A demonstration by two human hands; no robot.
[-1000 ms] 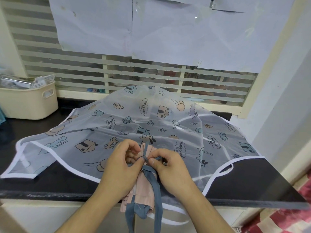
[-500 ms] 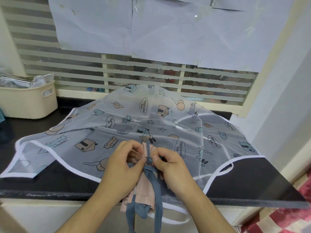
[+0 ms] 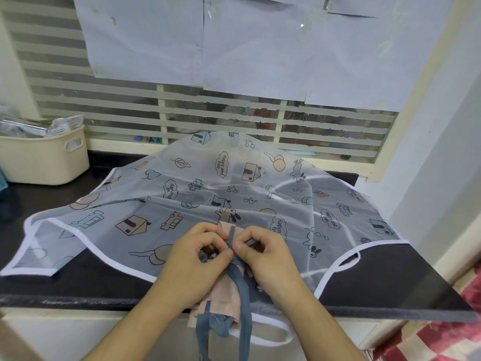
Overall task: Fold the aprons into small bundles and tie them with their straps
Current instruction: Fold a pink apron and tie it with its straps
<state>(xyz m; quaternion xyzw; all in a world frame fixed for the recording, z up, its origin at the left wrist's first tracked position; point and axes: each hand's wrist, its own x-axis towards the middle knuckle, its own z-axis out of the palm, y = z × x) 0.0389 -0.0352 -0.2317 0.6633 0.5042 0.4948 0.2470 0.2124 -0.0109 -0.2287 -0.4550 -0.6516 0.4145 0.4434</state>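
- Pink bundle (image 3: 226,290): a folded apron, lain at the near edge of the table (image 3: 390,277), its lower end hung over the edge; it is rested on top of the printed apron (image 3: 197,199).
- Strap (image 3: 240,280): grey-blue, run lengthwise over the bundle, crossed at the point between the hands; two tails are hung below the table edge.
- Left hand (image 3: 194,259): fingers curled, strap pinched between thumb and forefinger at the crossing.
- Right hand (image 3: 268,256): fingers curled, strap pinched likewise; thumbs are held nearly together.
- Printed apron: translucent, white-edged, spread unfolded across the table; not yet bundled.
- Basket (image 3: 44,160): cream, at far left, well apart.
- Risk: the knot is judged unfinished; if the pinch is loosened, the strap may slacken and the bundle unroll. The overhung end may drag the bundle off the table.
- Change: against the earlier frame, the hands are drawn closer and the loop at the crossing is pulled smaller.
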